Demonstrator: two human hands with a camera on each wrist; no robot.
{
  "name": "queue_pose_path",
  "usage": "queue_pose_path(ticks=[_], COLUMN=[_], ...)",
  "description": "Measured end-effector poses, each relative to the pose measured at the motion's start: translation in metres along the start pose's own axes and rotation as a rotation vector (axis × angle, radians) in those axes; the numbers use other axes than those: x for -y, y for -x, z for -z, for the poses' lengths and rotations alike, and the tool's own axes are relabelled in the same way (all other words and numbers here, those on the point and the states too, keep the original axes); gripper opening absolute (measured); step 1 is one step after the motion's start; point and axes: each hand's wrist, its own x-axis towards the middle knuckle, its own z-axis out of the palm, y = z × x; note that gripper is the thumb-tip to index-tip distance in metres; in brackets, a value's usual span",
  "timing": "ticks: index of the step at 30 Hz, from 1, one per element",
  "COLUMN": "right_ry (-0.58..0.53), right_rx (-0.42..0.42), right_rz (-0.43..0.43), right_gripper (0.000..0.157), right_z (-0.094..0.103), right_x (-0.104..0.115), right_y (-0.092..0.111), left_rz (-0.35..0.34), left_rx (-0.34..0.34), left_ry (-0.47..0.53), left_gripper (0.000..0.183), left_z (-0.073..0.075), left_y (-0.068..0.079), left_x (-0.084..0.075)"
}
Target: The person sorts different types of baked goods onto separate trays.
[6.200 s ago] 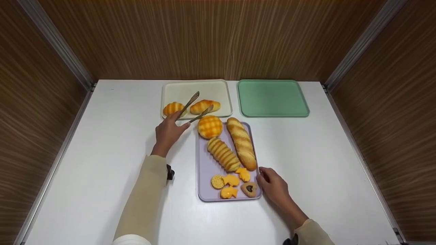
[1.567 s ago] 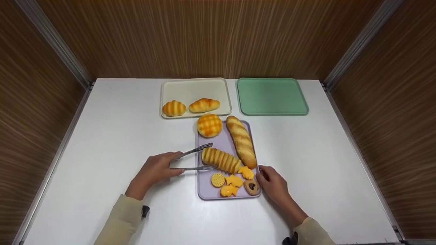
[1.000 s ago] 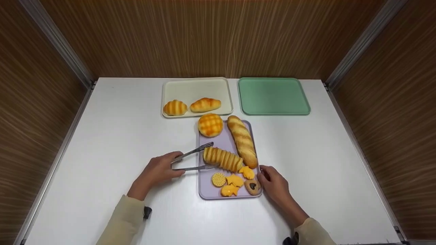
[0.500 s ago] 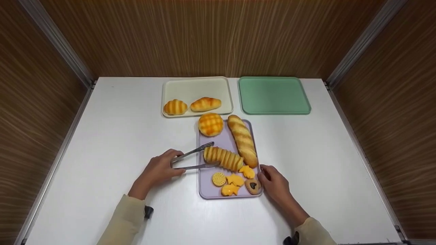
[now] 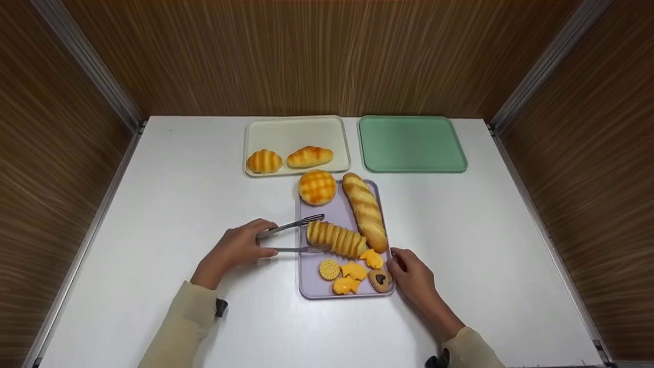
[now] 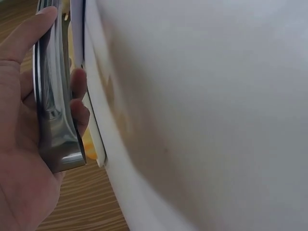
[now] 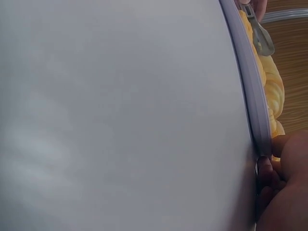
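My left hand (image 5: 237, 248) grips metal tongs (image 6: 55, 103), thumb on one arm and fingers on the other. The tongs' two arms are spread, their tips at either side of the left end of a ridged bread roll (image 5: 334, 238). That roll lies across a purple tray (image 5: 314, 286). With thumb and fingers, my right hand (image 5: 415, 276) pinches the tray's right edge near the front corner. Also on the tray are a long striped loaf (image 5: 365, 212), a round checked bun (image 5: 317, 187), a heart cookie (image 5: 379, 280), a round biscuit (image 5: 329, 269) and several fish-shaped crackers (image 5: 353, 271).
A cream tray (image 5: 296, 132) at the back holds a small striped bread (image 5: 264, 161) and a croissant-like bread (image 5: 309, 157). To its right lies a green tray (image 5: 411, 143) with nothing on it. Wood-grain panels (image 5: 327, 56) enclose the white table (image 5: 485, 255) at back and sides.
Since the oldest frame, my left hand has brought the tongs from the cream tray down to the purple tray, and the ridged roll has turned more crosswise. Over the last second things barely move.
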Motion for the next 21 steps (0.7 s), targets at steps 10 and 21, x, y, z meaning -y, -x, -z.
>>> queue_pose_path(ticks=[10, 21], right_ry=[-0.015, -0.024], right_rx=[-0.003, 0.004], right_rz=[-0.001, -0.007], right_gripper=[0.043, 0.043], right_z=[-0.001, -0.001], right_x=[-0.001, 0.000], right_y=[0.000, 0.000], left_rz=[-0.007, -0.026], left_rx=[0.025, -0.062], left_ry=[0.037, 0.061], left_gripper=[0.055, 0.050], left_z=[0.002, -0.007], left_y=[-0.009, 0.006], left_x=[0.003, 0.003])
